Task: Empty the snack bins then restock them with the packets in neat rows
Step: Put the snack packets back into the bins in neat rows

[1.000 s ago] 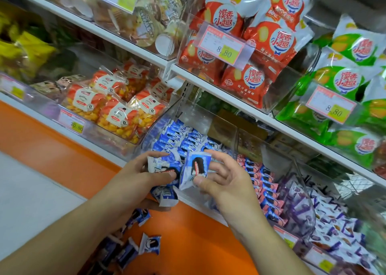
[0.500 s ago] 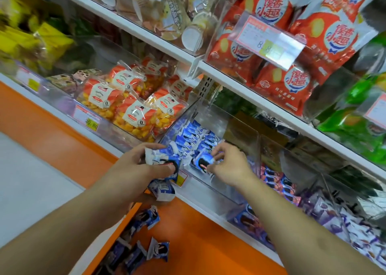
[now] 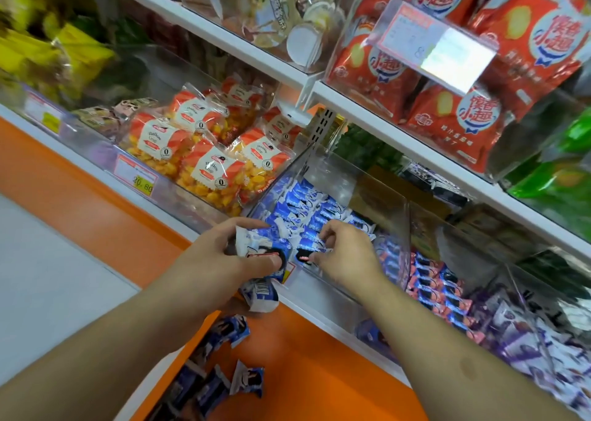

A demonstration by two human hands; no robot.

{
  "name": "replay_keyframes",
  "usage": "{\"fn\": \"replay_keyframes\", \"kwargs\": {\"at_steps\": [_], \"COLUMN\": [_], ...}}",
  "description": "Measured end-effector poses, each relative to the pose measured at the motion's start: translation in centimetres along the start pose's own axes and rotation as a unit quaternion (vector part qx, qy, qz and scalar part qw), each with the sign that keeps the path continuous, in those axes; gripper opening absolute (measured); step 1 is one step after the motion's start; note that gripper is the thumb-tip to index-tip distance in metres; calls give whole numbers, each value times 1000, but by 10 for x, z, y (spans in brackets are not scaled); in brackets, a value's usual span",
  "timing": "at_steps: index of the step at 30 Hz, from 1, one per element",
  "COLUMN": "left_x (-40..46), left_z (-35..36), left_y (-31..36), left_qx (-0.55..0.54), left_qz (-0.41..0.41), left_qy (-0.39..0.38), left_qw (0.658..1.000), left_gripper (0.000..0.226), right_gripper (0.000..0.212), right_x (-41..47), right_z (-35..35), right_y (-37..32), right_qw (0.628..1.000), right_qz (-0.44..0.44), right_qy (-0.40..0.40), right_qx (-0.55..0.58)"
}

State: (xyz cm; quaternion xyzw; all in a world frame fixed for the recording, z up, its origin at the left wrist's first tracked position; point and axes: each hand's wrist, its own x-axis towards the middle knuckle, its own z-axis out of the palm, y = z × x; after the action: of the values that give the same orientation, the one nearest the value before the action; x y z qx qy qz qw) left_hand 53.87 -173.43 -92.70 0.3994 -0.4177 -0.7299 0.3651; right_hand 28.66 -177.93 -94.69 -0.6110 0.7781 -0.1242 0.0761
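Note:
A clear plastic snack bin [image 3: 388,203] on the lower shelf holds small blue packets [image 3: 311,208] lined up in rows. My left hand [image 3: 220,260] hovers just in front of the bin and grips a bunch of the same blue packets [image 3: 260,272], some hanging below my palm. My right hand [image 3: 343,254] reaches over the bin's front wall and pinches one blue packet [image 3: 305,254] at the near end of a row. More loose blue packets [image 3: 224,379] lie on the orange ledge below my arms.
Left of the bin sit bags of yellow candy [image 3: 208,158] behind a price tag [image 3: 137,174]. To the right, bins hold pink packets [image 3: 444,289] and purple packets [image 3: 524,334]. The upper shelf [image 3: 399,139] carries red bags [image 3: 457,69] and green bags [image 3: 563,177].
My right hand carried one packet from beside my left hand into the bin and now sets it at the front of a row. The view has tilted up and closer to the shelves.

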Motion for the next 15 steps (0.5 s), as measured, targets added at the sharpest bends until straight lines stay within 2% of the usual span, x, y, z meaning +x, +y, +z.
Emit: {"fn": "replay_keyframes", "kwargs": {"at_steps": [3,5,7,9,11,15], "left_x": [-3,-6,-9,-12,-18,-25], "left_z": [2,3,5,11,17,26], "left_y": [1,2,3,5,7,7], "left_qx": [15,26,51,83,94,95], "left_qz": [10,20,38,52,57,58], "left_qy": [-2,-2,-7,-27,-56,-80], "left_qw": [1000,999,998,995,992,991], "left_gripper": [44,46,47,49,49,59], "right_gripper": [26,14,5,9,14,8], "right_x": [-12,-29,-51,-71,-82,-88], "right_z": [-16,-28,-42,-56,-64,-69], "right_y": [-6,-16,-32,-48,-57,-57], "right_qw": [999,990,961,931,920,909], "right_qz": [3,6,7,5,4,12], "right_qy": [27,34,-9,-86,-134,-128], "right_qx": [27,133,276,356,368,397]}}
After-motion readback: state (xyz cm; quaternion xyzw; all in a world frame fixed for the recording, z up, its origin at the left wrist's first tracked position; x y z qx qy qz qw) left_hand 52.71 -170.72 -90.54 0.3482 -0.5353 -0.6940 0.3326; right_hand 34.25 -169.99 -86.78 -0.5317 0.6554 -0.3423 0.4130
